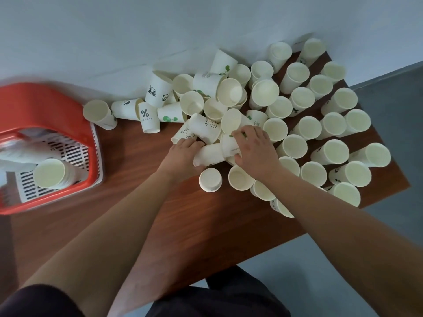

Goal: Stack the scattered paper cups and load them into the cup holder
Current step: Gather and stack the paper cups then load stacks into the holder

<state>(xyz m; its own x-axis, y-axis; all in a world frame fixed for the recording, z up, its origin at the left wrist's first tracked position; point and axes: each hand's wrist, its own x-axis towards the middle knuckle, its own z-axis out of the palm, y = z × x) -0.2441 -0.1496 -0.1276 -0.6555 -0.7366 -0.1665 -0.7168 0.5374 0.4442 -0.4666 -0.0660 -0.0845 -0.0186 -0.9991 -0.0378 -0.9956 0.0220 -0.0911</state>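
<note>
Bare forearms are seen over the brown wooden worktop (217, 225); amid the heap (217, 99), one sideways cream paper cup (210, 154) is gripped by the left hand (186, 154), a second cup (229, 145) by the right hand (254, 152). Light, crushable — judged best held gently mid-wall.

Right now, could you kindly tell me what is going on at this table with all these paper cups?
A person is sorting a heap of paper cups on a wooden table. The left hand grips a cup lying on its side, and the right hand grips a second sideways cup against it, apparently nesting the two. Upright cups crowd the right side, and tumbled cups lie near the wall. At the left, a red basket holds a stack of cups.
</note>
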